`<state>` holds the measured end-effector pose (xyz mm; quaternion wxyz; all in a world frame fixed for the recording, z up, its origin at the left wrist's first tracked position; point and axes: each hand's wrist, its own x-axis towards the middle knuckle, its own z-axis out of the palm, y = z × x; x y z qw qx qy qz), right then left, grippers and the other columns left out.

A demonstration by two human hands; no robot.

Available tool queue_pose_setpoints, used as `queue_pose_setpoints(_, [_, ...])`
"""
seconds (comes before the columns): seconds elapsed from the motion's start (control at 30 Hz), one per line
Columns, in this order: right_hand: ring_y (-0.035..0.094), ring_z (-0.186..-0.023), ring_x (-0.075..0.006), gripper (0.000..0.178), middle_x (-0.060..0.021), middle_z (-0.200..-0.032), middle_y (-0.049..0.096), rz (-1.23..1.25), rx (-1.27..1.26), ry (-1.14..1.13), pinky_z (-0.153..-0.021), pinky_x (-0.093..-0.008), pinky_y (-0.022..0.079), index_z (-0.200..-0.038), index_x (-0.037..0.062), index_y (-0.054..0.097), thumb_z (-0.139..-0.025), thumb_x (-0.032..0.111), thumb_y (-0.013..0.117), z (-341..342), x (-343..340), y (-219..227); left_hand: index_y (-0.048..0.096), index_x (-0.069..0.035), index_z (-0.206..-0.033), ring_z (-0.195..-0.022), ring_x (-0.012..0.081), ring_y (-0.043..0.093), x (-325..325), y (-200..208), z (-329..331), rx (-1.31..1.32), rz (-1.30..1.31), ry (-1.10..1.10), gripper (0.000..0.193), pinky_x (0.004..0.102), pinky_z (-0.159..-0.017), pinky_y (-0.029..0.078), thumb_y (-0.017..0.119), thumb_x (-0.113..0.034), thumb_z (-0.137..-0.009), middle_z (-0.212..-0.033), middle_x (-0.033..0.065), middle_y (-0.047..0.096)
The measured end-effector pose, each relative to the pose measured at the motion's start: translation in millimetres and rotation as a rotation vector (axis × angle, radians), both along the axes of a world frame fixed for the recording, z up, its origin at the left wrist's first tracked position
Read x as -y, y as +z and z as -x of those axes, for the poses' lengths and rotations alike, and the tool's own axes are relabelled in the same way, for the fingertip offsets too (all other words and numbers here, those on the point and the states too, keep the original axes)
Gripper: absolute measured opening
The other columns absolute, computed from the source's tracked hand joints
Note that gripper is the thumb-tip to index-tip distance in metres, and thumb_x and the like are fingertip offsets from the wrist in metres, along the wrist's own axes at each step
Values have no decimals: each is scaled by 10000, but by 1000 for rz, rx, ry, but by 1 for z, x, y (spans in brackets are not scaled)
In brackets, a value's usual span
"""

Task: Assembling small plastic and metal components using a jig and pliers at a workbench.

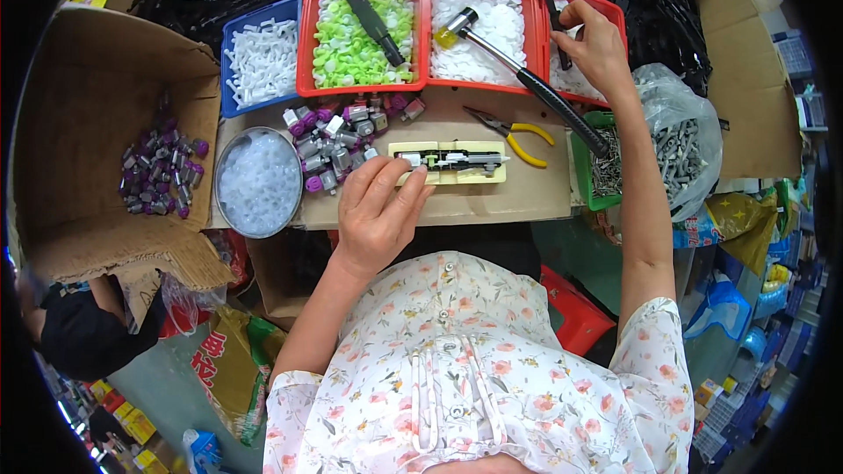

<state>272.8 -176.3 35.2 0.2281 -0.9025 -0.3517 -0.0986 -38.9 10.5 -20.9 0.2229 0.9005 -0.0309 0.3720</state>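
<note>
My left hand [376, 215] is at the near left end of a cream fixture block [471, 177]. Its fingers are closed on the left end of a slim black, white and grey plastic assembly [457, 160] lying in the block. Up at the far right, my right hand [599, 46] pinches a long black plastic piece [557, 28] over a red bin [606, 5] of small white parts. Pliers [518, 136] with yellow handles lie right of the block. A hammer [527, 75] with a black grip leans across the white-parts bin.
Purple-and-grey small motors [338, 145] lie piled left of the block, with others in a cardboard box [79, 123]. A round metal bowl [258, 224] holds translucent pieces. Bins include blue [230, 61] and red [307, 44]. A green tray [583, 167] of screws sits beside a plastic bag [707, 136].
</note>
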Motion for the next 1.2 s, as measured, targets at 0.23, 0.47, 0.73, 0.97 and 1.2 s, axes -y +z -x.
queue_pose_setpoints(0.23, [563, -751, -82, 459, -58, -1015, 648, -345, -99, 11, -661, -227, 494, -1226, 13, 571, -799, 0, 738, 47, 0, 39, 727, -15, -1048, -946, 279, 613, -3, 12, 3, -16, 182, 9, 312, 368, -778, 506, 803, -12, -745, -1026, 105, 665])
queue_pose_setpoints(0.47, [590, -894, -76, 393, -26, -1069, 588, -891, -833, 307, -739, -213, 491, -1162, 2, 575, -810, -50, 743, 156, -14, 35, 713, 3, -1151, -846, 188, 661, 27, 47, -19, -55, 948, -118, 349, 282, -698, 526, 787, -33, -812, -1050, 142, 685])
queue_pose_setpoints(0.73, [616, -976, -136, 624, -95, -1170, 586, -866, -947, 159, -817, -243, 521, -1382, -57, 480, -807, -16, 718, 184, 0, 17, 689, 76, -1078, -719, 109, 619, 26, 41, -5, -300, 1121, -240, 200, 224, -641, 496, 649, -87, -969, -923, 90, 672])
queue_pose_setpoints(0.97, [613, -943, -256, 531, -93, -1087, 608, -226, -99, 453, -814, -377, 476, -1196, 42, 663, -691, 66, 824, 184, 19, 16, 710, 36, -1064, -657, 72, 608, 8, 43, 6, -656, 1443, -313, 231, 215, -587, 494, 648, -173, -986, -793, 38, 680])
queue_pose_setpoints(1.2, [615, -904, -298, 376, -113, -975, 638, -134, -92, 453, -800, -383, 472, -1037, 6, 693, -687, 65, 816, 187, 7, 18, 703, 32, -1107, -736, 83, 618, 8, 40, 13, -468, 1355, -183, 226, 218, -619, 474, 643, -144, -977, -912, 58, 680])
